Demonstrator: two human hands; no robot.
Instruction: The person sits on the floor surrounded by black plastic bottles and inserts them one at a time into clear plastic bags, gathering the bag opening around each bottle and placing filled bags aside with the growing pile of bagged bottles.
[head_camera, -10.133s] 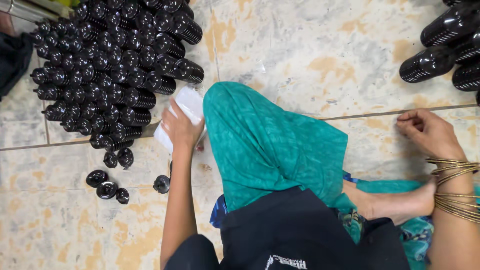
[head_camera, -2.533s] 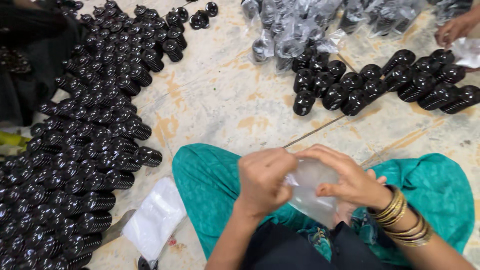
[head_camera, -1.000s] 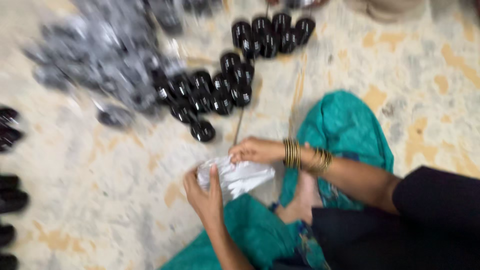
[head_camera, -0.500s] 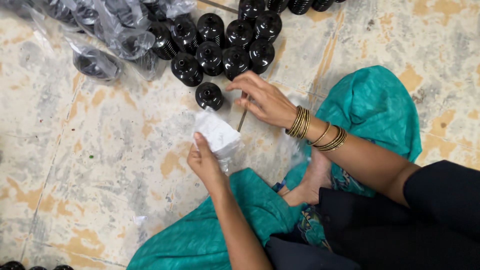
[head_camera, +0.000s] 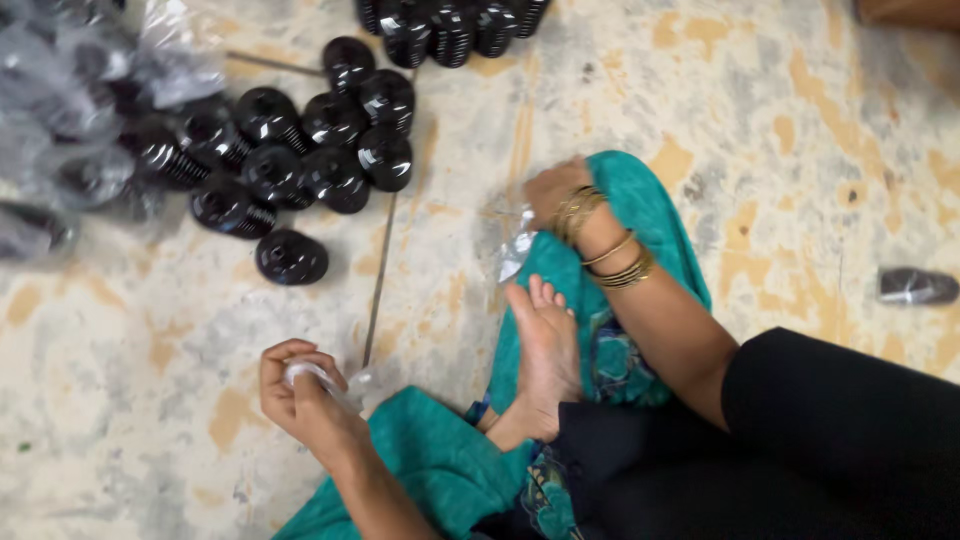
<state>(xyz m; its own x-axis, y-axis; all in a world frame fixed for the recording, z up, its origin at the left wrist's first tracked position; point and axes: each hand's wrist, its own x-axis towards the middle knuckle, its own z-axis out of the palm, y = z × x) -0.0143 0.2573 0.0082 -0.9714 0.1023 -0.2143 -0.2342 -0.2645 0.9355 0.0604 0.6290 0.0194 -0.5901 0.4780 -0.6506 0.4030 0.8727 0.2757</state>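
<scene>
Head view looks down on a mottled stone floor (head_camera: 780, 150), cream with orange patches and a thin dark joint line. The left hand (head_camera: 300, 395), near the floor's lower left, is clenched around a crumpled clear plastic bag (head_camera: 345, 385); the thin, glossy film bunches inside the curled fingers (head_camera: 290, 355) and a loose tail spills out toward the knee. The right hand (head_camera: 550, 190), wearing stacked gold bangles (head_camera: 600, 240) at the wrist, rests at mid-floor on a teal cloth-covered knee (head_camera: 650, 220); its fingers are bent down over the cloth, and whether they pinch anything cannot be told. A second scrap of clear film (head_camera: 515, 255) lies just beside that wrist, touching the teal cloth. A bare foot (head_camera: 545, 350) lies between the two hands. Toward the upper left, round black ribbed caps (head_camera: 300, 160) sit clustered, shiny and ridged along their sides, one alone nearest the left hand. More caps wrapped in cloudy plastic (head_camera: 70, 130) crowd the left edge.
</scene>
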